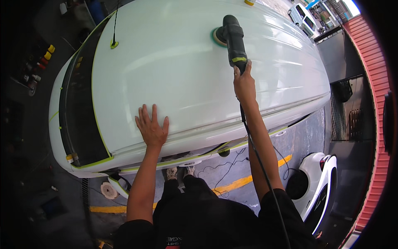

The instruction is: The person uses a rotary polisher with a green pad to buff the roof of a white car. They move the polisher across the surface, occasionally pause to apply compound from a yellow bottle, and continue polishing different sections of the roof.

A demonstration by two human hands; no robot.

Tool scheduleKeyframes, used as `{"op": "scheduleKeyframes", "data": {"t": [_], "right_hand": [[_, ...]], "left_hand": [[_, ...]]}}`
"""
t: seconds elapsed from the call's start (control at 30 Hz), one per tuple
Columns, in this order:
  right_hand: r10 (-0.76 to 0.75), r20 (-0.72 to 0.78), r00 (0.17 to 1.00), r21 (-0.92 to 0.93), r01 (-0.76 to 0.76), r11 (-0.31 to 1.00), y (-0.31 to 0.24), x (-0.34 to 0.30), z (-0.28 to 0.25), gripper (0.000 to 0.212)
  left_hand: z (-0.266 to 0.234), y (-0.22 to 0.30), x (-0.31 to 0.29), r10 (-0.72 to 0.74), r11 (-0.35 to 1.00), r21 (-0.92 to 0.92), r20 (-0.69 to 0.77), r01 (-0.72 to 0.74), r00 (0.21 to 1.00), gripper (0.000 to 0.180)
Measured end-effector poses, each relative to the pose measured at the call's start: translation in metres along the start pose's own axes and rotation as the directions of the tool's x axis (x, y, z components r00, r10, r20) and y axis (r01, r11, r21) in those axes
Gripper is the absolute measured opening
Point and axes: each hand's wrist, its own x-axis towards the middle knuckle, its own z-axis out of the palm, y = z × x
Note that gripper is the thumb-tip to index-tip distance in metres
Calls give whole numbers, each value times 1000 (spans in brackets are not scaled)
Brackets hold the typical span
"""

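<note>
A white van roof (141, 74) spreads out in front of me. My right hand (244, 85) is closed round the handle of a black polishing machine (235, 39), which reaches away from me over the roof. Its round pad (217, 37), with a green edge, lies against the white surface at the far side. From the handle a black power cord (259, 155) runs back along my right forearm. My left hand (152, 128) rests flat on the roof near its close edge, fingers spread, holding nothing.
Yellow-green masking tape (96, 112) edges the dark windscreen (78, 103); more wraps the base of an antenna (114, 41). A bottle (69, 158) stands by the windscreen's near corner. Cables (226, 170) trail over the grey floor below me. A white car (317, 186) is at the lower right.
</note>
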Motion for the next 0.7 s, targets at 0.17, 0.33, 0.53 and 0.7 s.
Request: {"op": "scheduleKeyframes", "data": {"t": [0.17,0.33,0.53,0.7], "right_hand": [[-136,76,988,-65,141,988,-73,-25,49,72],[-239,209,948,-31,250,968,-138,-39,80,74],[-370,280,886,-27,393,919,-188,-47,112,73],[-429,330,841,-49,469,882,-213,-50,126,72]], "left_hand": [[2,0,2,6,1000,-16,-6,-6,1000,68],[4,-4,1,6,999,-32,-27,-7,1000,69],[2,-5,4,3,998,-59,-30,-5,1000,68],[0,-7,3,-11,997,-70,-24,9,1000,69]]}}
